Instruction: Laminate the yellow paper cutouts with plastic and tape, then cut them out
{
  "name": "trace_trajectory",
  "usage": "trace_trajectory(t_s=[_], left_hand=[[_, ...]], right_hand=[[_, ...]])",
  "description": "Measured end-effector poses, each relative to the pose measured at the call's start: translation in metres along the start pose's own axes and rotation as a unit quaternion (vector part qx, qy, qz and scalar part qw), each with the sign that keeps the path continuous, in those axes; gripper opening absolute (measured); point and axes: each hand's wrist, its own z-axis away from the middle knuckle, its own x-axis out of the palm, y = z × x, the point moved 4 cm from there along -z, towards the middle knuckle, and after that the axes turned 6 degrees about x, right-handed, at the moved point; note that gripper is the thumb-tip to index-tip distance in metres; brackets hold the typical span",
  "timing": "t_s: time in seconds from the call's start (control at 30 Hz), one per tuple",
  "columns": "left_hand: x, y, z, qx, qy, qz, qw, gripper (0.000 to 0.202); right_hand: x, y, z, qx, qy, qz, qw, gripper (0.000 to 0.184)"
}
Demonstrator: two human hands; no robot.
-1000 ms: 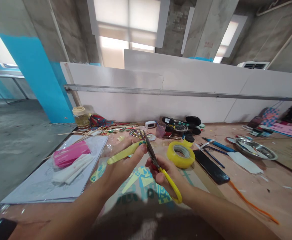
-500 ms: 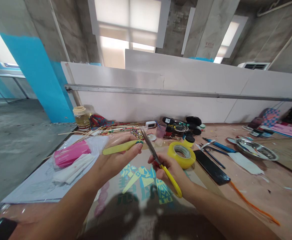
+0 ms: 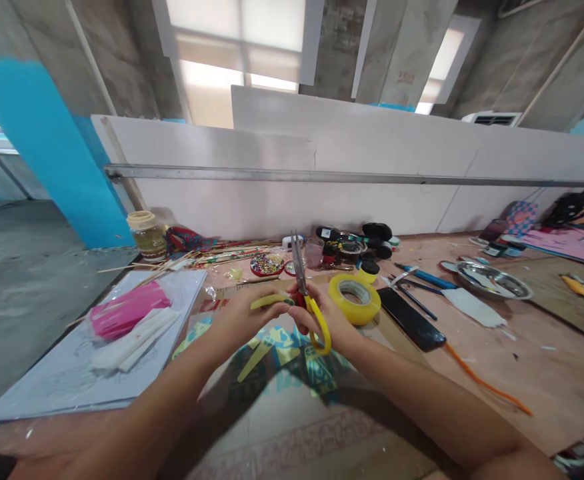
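Cardboard lies beneath scissors aimed lengthwise at white panels.

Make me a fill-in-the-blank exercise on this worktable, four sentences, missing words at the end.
1. The right hand holds a pair of ____.
2. The left hand holds a strip coloured mainly ____.
3. As seen here, the roll of tape lies to the ____ of the phone.
4. The packet on the white paper is ____.

Missing words: scissors; yellow; left; pink.
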Motion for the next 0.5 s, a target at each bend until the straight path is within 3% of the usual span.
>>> trace_trajectory(t_s=[0.17,0.3,0.43,0.5], left_hand=[[0.006,-0.023,0.001,-0.055,-0.094,0.03,0.994,0.029],[0.004,-0.039,0.002,-0.067,-0.179,0.032,0.981,0.026],[-0.027,-0.039,0.01,-0.087,-0.242,-0.023,0.966,0.033],[-0.056,-0.032,0.014,-0.11,-0.165,-0.165,0.966,0.043]], right_hand=[[0.002,0.018,-0.004,-0.016,0.003,-0.018,1.0,0.05],[0.007,0.028,0.001,-0.02,0.003,-0.004,1.0,0.039],[0.006,0.042,0.0,-0.032,0.05,0.017,0.998,0.032],[0.004,0.051,-0.003,-0.037,0.072,0.031,0.996,0.029]])
